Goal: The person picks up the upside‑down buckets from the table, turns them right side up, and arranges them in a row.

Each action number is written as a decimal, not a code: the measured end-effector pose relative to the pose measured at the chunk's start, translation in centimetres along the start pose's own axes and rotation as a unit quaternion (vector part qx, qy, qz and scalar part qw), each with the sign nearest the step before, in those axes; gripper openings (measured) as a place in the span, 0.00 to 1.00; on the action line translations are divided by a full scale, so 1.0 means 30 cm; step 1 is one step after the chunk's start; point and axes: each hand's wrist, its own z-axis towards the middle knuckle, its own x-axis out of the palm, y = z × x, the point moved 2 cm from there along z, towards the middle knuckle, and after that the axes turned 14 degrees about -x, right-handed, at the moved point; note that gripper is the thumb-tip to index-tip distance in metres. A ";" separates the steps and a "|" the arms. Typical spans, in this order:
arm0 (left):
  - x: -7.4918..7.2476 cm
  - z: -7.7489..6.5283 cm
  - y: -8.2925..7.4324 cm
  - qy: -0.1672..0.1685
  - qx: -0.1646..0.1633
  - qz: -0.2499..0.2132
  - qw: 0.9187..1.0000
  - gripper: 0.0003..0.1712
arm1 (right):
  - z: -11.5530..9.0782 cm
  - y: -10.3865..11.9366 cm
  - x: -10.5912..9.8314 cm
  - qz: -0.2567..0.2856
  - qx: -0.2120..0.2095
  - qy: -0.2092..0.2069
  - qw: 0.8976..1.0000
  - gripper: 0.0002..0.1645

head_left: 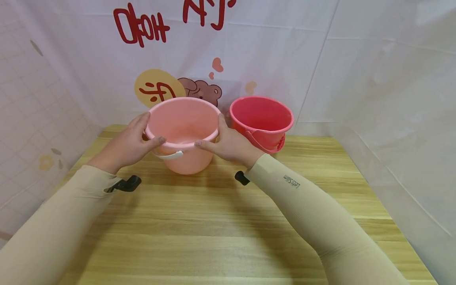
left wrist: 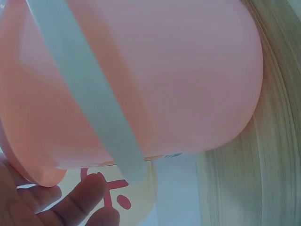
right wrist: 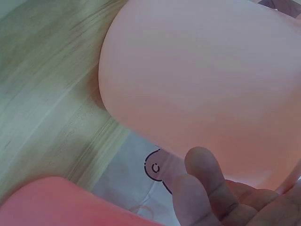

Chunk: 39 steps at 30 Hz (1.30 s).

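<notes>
A light pink bucket [head_left: 190,163] stands upright towards the back of the wooden table, its mouth facing up. My left hand [head_left: 129,145] grips its rim on the left, thumb across the front and fingers outside. On the opposite side, my right hand [head_left: 236,143] holds the rim in the same way. A white handle [head_left: 171,155] hangs down the bucket's front and crosses its wall in the left wrist view. In the right wrist view, curled fingers [right wrist: 204,172] show beside the bucket's wall [right wrist: 188,70]. The bucket's base is right at the tabletop.
A darker pink-red bucket [head_left: 268,138] with a drooping handle stands just right of my right hand. Behind both hangs a white printed cloth [head_left: 278,51] with red lettering and a bear. White sheets flank the wooden table [head_left: 199,229] on either side.
</notes>
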 end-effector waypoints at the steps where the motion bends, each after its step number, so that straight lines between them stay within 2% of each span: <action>1: 0.000 0.001 0.001 0.001 -0.001 0.000 1.000 0.64 | 0.003 0.000 0.001 0.005 0.001 0.001 1.000 0.77; 8: -0.003 0.011 0.003 0.003 -0.002 -0.001 1.000 0.63 | 0.022 -0.006 0.006 0.007 0.011 0.004 1.000 0.76; 15: -0.002 0.024 0.009 0.002 0.003 -0.019 1.000 0.61 | 0.035 -0.006 0.009 0.038 -0.007 0.000 0.999 0.74; 24: -0.004 0.030 0.016 -0.003 0.011 -0.033 0.999 0.60 | 0.039 -0.003 0.008 0.014 0.008 0.001 1.000 0.75; 33: 0.010 0.050 0.011 0.003 0.012 -0.056 0.998 0.59 | 0.040 -0.020 -0.005 0.043 0.008 -0.012 0.999 0.75; 39: 0.020 0.069 0.001 0.003 0.012 -0.061 0.998 0.59 | 0.047 -0.033 -0.014 0.020 0.030 -0.013 0.999 0.74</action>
